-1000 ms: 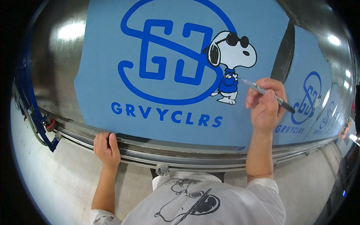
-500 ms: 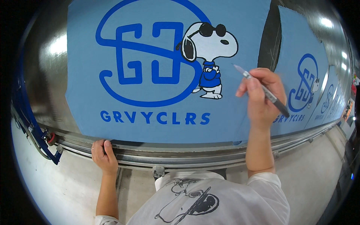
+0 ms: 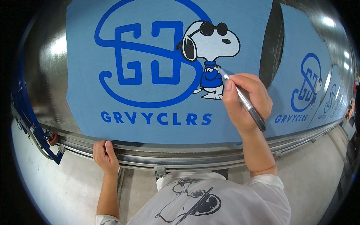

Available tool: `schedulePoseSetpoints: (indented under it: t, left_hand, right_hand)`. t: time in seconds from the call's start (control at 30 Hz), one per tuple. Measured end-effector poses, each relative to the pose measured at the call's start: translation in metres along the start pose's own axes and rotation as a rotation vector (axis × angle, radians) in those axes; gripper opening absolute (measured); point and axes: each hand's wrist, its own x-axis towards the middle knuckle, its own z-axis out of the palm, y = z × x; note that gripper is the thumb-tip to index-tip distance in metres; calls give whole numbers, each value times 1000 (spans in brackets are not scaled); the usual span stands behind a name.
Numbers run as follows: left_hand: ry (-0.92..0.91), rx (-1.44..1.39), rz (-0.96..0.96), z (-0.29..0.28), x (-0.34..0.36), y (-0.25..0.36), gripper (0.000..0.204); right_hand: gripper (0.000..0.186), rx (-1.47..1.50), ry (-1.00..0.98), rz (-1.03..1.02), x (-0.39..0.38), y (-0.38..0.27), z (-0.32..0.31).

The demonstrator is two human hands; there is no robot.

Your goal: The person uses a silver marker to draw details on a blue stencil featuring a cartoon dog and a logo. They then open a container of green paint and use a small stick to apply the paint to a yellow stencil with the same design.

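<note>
A marker pen [image 3: 244,99] with a silver-grey barrel and dark end is pinched in my right hand [image 3: 247,101]. Its tip is at the folded arms of a printed cartoon dog [image 3: 213,43] wearing sunglasses and a blue top. Whether the tip touches the print cannot be made out. The dog is on a light blue fabric panel [image 3: 232,127], beside a large blue looping emblem [image 3: 135,73] with a row of blue letters below. My left hand [image 3: 105,153] is curled closed over the near table edge [image 3: 131,147], left of the middle.
Right of the panel lies another blue fabric piece [image 3: 290,45] with the same print, and more follow along the long dark table [image 3: 47,82]. Metal rails [image 3: 195,161] run along its near side. A blue frame [image 3: 28,93] with a red knob [image 3: 53,139] stands at the left.
My right hand has moved left and slightly down with the marker pen, bringing its tip from beside the dog onto the area of its arms. My left hand stays at the edge.
</note>
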Motion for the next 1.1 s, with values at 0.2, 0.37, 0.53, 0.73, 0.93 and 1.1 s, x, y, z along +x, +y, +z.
schedulePoseSetpoints:
  t: [0.2, 0.37, 0.53, 0.73, 0.93, 1.1]
  left_hand:
    - [0, 1, -1, 0, -1, -1, 27]
    - [-15, 0, -8, -1, 0, -1, 27]
    - [-12, 0, -11, -1, -2, -3, 27]
    - [-17, 4, -16, -1, -2, -1, 28]
    - [-17, 2, -16, -1, -1, -1, 28]
    - [-11, 0, -15, -1, -1, 0, 27]
  right_hand:
    - [18, -2, -2, 11, 0, 0, 1]
    - [17, 12, -14, 20, 1, 0, 0]
    - [17, 24, -24, 34, 2, 0, 0]
    - [18, 17, -12, 29, 1, 0, 1]
    - [19, 12, -16, 61, 1, -1, 1]
    - [18, 17, -8, 59, 1, -1, 2]
